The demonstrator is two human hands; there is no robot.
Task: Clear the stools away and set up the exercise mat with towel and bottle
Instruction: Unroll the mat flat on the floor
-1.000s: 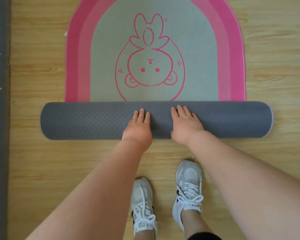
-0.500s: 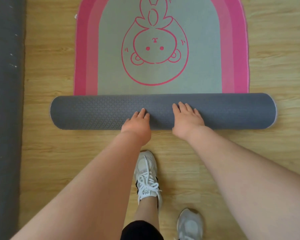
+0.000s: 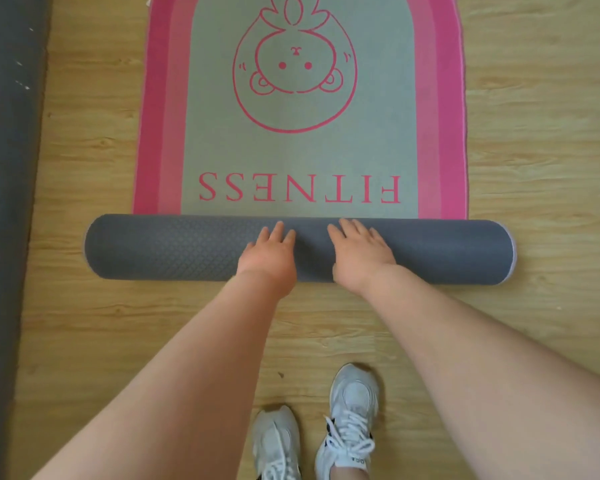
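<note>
Nearest the camera, the left shoe (image 3: 276, 441) and right shoe (image 3: 352, 417) now stand almost side by side on the wooden floor (image 3: 516, 150); half a second ago one foot was well ahead of the other. Farther out, the left hand (image 3: 269, 252) and right hand (image 3: 359, 252) press on the rolled part (image 3: 160, 247) of the exercise mat (image 3: 291, 157) as before, palms down with the fingers straight and slightly spread, gripping nothing. More of the mat lies flat than half a second ago: the word FITNESS (image 3: 300, 188) has come into sight between the roll and the rabbit drawing (image 3: 295, 71), where earlier the roll lay close under the drawing. Both shoes are cut off by the bottom edge, the thumbs are hard to make out behind the hands, the tips of the rabbit's ears and the far end of the mat run out of the top of the view, and what the dark grey strip (image 3: 4, 202) along the left edge is cannot be told. The mat lies on the floor in front of the feet, stretching away from the person, with the roll across its near end. Its underside, seen on the roll, is dark grey with a fine diamond texture; its upper face is a muted grey-green panel framed by pink bands in an arch, with pink lettering that reads upside down from here and a pink outline rabbit.
</note>
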